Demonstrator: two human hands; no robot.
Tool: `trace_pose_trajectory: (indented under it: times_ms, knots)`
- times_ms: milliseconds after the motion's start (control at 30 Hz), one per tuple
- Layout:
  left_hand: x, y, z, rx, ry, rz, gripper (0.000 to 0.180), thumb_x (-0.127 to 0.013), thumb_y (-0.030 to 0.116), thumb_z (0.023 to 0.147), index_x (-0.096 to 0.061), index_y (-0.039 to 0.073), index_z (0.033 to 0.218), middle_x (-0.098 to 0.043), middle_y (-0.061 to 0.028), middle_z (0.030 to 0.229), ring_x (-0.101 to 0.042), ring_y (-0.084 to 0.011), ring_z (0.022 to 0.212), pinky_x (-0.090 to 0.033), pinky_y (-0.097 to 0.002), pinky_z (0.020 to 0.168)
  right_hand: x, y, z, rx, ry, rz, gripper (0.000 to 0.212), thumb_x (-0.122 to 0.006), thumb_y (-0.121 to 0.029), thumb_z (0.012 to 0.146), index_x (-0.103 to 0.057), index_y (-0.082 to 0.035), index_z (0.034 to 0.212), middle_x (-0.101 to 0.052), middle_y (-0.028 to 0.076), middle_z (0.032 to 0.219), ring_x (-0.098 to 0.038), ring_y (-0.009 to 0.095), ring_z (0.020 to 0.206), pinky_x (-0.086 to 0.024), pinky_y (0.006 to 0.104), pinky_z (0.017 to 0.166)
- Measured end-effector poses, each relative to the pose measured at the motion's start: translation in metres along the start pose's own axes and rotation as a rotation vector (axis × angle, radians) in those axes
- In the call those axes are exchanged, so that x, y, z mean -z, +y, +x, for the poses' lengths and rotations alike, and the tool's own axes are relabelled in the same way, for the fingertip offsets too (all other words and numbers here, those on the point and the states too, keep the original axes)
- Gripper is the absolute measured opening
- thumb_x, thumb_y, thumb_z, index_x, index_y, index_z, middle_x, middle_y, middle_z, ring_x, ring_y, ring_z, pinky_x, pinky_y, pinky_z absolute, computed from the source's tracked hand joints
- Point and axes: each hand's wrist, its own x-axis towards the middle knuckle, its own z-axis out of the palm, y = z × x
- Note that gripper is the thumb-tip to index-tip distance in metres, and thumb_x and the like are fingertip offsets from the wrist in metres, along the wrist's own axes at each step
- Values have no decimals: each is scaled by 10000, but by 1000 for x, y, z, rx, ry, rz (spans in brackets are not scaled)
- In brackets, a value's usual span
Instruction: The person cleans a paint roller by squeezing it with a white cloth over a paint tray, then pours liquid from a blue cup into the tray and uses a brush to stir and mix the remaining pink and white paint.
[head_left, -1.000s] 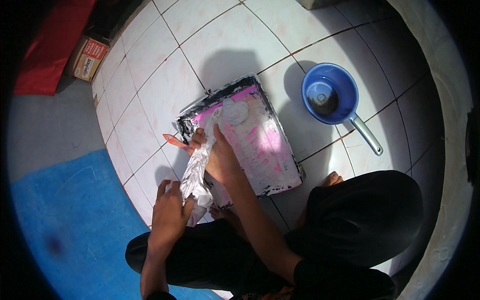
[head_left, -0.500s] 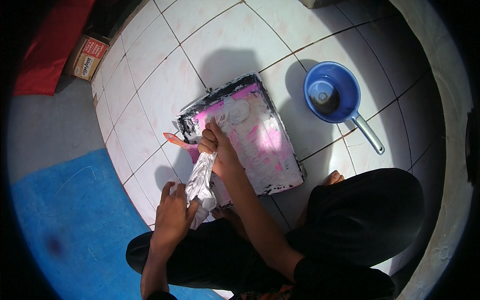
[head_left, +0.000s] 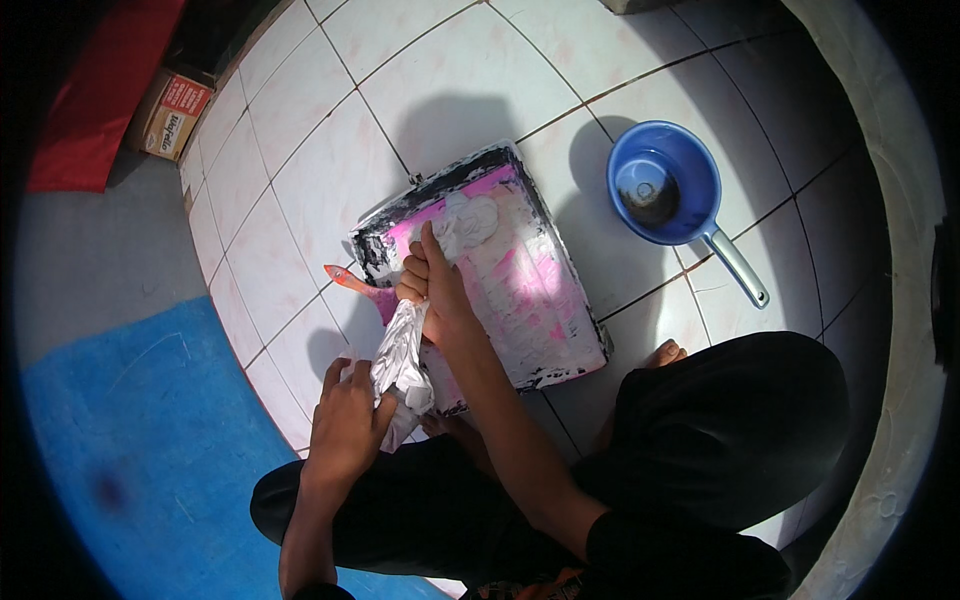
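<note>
On the tiled floor (head_left: 430,60), a paint tray (head_left: 530,290) smeared pink, white and black lies at a slant in front of the person. A white mound (head_left: 470,222) sits in its far part. To the right, well apart from the tray, stands a blue dipper (head_left: 685,175), its handle pointing toward the lower right. A blue mat (head_left: 150,430) spreads at the left, with a carton (head_left: 172,125) and something red (head_left: 100,100) beyond it.

The white bag (head_left: 403,345), crumpled, is over the tray's near left edge. The right hand (head_left: 437,290) is closed in a fist around its upper part; the left hand (head_left: 348,415), half curled, has its lower end between thumb and fingers.

The right forearm hides part of the tray. The orange-handled brush (head_left: 345,279) is partly covered, so how it rests is unclear. The bag's upper end is hard to separate from the mound.
</note>
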Motion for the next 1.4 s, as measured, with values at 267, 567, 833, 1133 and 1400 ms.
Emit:
trace_pose_trajectory:
  times_ms: [267,567,833,1133,1400]
  knots:
    - [-3,-3,-2,31,42,21,452,-602,187,856,-514,-122,1174,-549,-318,1176,-498,-452,1162,-409,-483,979,2,-5,1,-68,-140,177,336,-542,-388,982,-416,-156,775,-295,-70,649,-293,58,552,-281,229,523]
    - [-1,-4,-1,-26,-1,20,463,-600,203,864,-500,-125,1175,-546,-332,1170,-478,-464,1176,-401,-481,985,10,-6,4,-18,-306,429,255,-454,-322,1025,-475,-89,923,-338,-67,669,-298,45,546,-288,209,527]
    - [1,-2,2,1,43,16,463,-593,214,864,-503,-130,1160,-547,-337,1163,-478,-465,1171,-391,-488,986,-9,-7,7,93,-42,46,397,-490,-454,990,-386,-176,726,-190,-91,583,-166,33,471,-185,213,428]
    - [-2,-2,5,1,58,20,447,-591,210,865,-514,-131,1145,-557,-331,1143,-486,-458,1163,-394,-486,976,-10,-8,6,153,24,-26,398,-521,-413,989,-371,-179,705,-192,-95,582,-159,30,476,-171,210,428]
    - [-2,-3,8,-6,41,44,457,-594,207,865,-511,-137,1155,-552,-339,1152,-472,-458,1184,-391,-487,983,-14,-9,5,174,76,-12,395,-551,-391,980,-376,-177,698,-210,-96,575,-165,30,469,-170,216,431]
